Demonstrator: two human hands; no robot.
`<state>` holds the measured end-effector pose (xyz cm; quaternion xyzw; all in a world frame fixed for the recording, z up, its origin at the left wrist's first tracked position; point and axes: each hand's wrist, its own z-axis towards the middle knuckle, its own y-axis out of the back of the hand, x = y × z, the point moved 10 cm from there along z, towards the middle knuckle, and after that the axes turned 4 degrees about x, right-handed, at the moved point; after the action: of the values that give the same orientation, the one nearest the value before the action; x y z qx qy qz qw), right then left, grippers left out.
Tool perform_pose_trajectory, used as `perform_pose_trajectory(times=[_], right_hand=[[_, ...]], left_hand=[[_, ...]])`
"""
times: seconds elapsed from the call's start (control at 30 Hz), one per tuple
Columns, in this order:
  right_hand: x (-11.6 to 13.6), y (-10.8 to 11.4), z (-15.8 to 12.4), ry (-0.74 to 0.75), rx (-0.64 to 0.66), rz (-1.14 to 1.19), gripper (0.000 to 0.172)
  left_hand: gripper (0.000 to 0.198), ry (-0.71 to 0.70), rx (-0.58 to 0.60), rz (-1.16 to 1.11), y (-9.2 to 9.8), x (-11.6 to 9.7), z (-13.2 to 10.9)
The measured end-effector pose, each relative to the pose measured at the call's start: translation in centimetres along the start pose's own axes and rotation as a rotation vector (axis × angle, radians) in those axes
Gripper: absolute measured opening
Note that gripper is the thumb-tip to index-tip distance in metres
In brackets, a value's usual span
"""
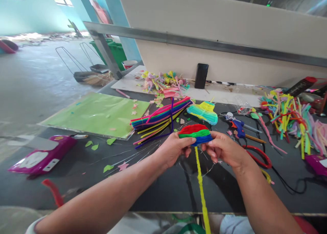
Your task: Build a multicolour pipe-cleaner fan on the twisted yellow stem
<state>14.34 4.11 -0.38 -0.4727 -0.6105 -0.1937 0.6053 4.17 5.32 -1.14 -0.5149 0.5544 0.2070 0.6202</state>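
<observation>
Between my two hands, above the dark table, is a small craft piece [195, 133] made of red, green and blue pipe cleaners laid side by side. My left hand [176, 145] pinches its left end, thumb on the front. At the right end, my right hand [222, 147] grips it with fingers curled beneath. A yellow pipe cleaner [199, 176] hangs from the underside down past the table edge. Just beyond lie a turquoise and yellow pipe-cleaner piece [203, 112] and a bundle of loose pipe cleaners [160, 116] in several colours.
A green sheet in plastic [102, 114] and a purple packet [46, 155] lie left. To the right are a blue glue gun [237, 127], red-handled scissors [260, 159] and a pile of pipe-cleaner scraps [288, 114]. A phone [201, 76] leans against the back board.
</observation>
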Motion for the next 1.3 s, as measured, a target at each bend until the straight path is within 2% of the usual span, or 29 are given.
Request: perform_pose_trajectory(times=[0.2,0.33,0.53,0.67,0.83,0.9,1.1,1.3], right_hand=[[0.2,1.3,0.1,0.036,-0.097,0.027,0.015],[0.6,2.0,0.1,0.093,-0.161,0.019,0.015],[0.5,2.4,0.0,0.081,-0.225,-0.046,0.019],[0.8,3.0,-0.1,0.104,-0.293,-0.168,0.026],[1.6,3.5,-0.1,0.145,-0.398,-0.486,0.020],[1.6,3.6,-0.3,0.146,-0.426,-0.544,0.021],[1.8,4.0,-0.7,0.153,-0.432,-0.508,0.021],[2.3,5.1,-1.1,0.147,-0.495,-0.459,0.019]], left_hand=[[0.027,0.039,-0.019,-0.009,1.2,0.4,0.4],[0.037,0.125,0.039,-0.010,1.3,0.6,0.6],[0.046,0.097,-0.051,0.080,2.5,-0.5,0.6],[0.048,0.090,-0.050,0.122,2.3,-0.5,0.5],[0.051,0.064,-0.032,0.137,1.7,-0.7,0.3],[0.052,0.050,-0.019,0.154,1.5,-0.8,0.3],[0.049,0.019,-0.027,0.232,1.7,-0.7,0.4],[0.050,0.086,0.021,0.198,1.7,-0.4,0.5]])
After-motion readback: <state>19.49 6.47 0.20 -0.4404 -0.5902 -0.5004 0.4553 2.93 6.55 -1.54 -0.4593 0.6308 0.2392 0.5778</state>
